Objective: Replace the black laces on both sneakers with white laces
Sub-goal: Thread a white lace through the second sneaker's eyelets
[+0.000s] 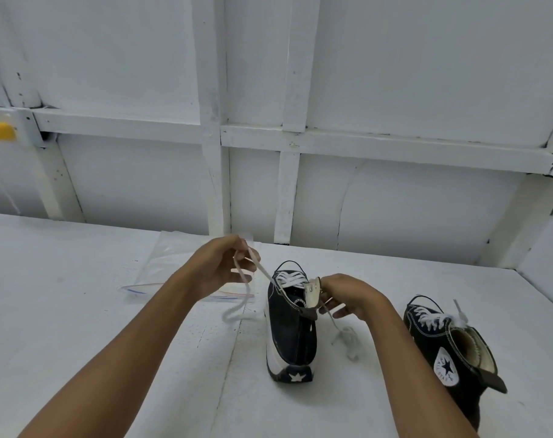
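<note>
White lace (247, 290) is pinched in the curled fingers (242, 270) of the left hand (219, 267), which is raised above the counter (79, 311) just left of the middle sneaker (292, 336). From the pinch one stretch runs taut down and right to the sneaker's upper eyelets, and the free part droops to a loop lying on the counter. The right hand (351, 297) grips the sneaker's flap (313, 292), its fingers (333, 308) curled at the edge and the flap folded outward so its pale lining shows. The other lace end (347, 339) hangs past those fingers to a loose heap on the counter just right of the sneaker. That sneaker is black with a white sole and stands upright, heel near and toe far, with white lace crossed over its lower eyelets. Well apart on the right a second sneaker (445, 346) leans over, round star patch showing, also threaded in white. A clear bag (174, 263) lies flat beyond the left hand. Behind the counter stands a white framed wall (395, 74), with a yellow object (0, 131) at its far left.
</note>
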Demonstrator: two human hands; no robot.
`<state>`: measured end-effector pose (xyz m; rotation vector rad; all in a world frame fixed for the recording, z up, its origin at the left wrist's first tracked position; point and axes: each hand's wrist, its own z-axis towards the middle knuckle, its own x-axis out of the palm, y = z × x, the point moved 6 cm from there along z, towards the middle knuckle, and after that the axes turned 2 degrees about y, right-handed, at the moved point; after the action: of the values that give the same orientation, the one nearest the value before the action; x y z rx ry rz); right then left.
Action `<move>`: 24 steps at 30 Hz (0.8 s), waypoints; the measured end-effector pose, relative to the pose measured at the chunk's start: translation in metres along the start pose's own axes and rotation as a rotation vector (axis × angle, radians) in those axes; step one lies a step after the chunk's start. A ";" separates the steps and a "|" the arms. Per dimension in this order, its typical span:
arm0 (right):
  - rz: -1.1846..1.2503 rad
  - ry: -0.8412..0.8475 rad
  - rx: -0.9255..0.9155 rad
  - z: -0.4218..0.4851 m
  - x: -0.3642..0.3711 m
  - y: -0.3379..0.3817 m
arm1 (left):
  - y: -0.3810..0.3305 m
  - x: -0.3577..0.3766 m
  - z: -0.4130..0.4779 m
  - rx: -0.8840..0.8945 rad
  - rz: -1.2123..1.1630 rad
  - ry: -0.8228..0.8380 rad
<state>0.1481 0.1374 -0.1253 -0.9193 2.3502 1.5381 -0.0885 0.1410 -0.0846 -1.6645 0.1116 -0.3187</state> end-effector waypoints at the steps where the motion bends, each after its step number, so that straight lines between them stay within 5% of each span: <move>1: 0.002 -0.005 0.004 -0.002 0.000 -0.002 | -0.001 -0.001 -0.002 -0.015 0.007 -0.013; 11: 0.058 -0.201 -0.111 -0.019 -0.018 0.016 | -0.013 -0.004 -0.017 -0.170 0.663 -0.032; 18: 0.052 -0.210 -0.480 -0.043 -0.004 0.078 | -0.060 0.017 -0.024 -0.043 0.441 0.051; 24: 0.019 -0.211 -0.703 -0.054 0.015 0.121 | -0.096 0.026 -0.032 0.061 0.490 0.070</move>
<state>0.0749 0.1171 -0.0163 -0.7891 1.6804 2.3911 -0.0830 0.1148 0.0165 -1.5095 0.5464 -0.0073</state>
